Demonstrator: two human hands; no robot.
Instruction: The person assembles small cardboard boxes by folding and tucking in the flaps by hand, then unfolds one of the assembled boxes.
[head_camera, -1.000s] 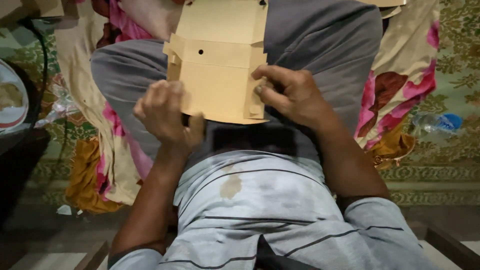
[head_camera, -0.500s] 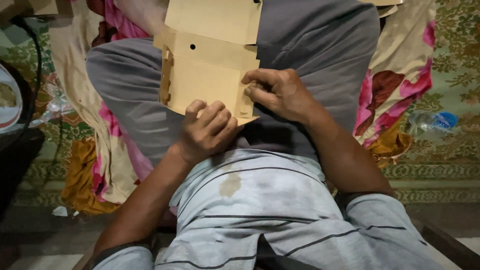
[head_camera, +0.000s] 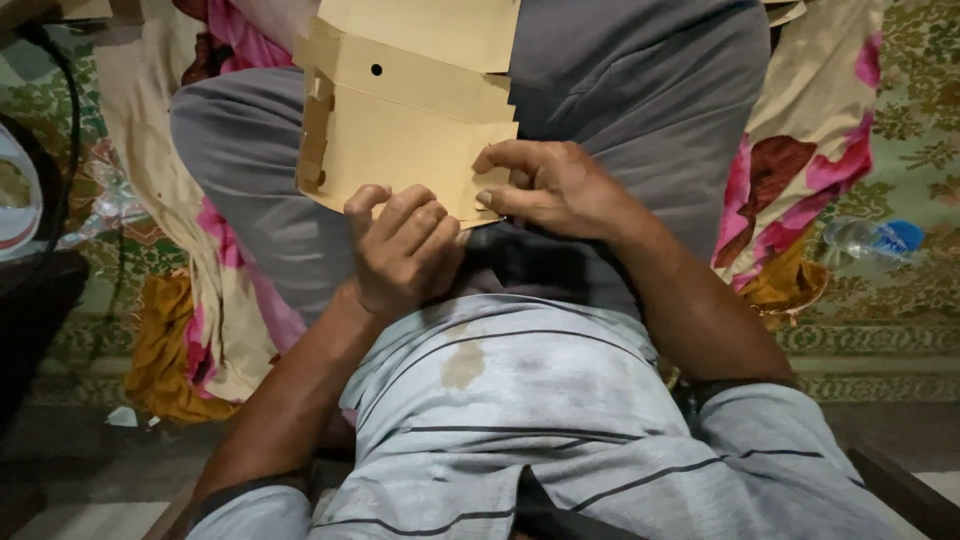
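1. My right hand (head_camera: 545, 190) pinches the lower right corner of the flat brown cardboard piece (head_camera: 405, 140) between thumb and fingers.
2. My left hand (head_camera: 400, 250) is curled at the lower edge of the cardboard; its fingers are bent closed against this edge, gripping it.
3. The cardboard rests on my lap, over my grey trousers (head_camera: 640, 90).
4. Under my legs lies a flowered cloth (head_camera: 810, 170), and a plastic bottle (head_camera: 870, 238) lies on the green carpet (head_camera: 900, 300) to my right.

Both hands, left hand (head_camera: 400, 250), right hand (head_camera: 545, 190), gripping flat cardboard box blank (head_camera: 410, 140), over grey-trousered lap (head_camera: 640, 70)
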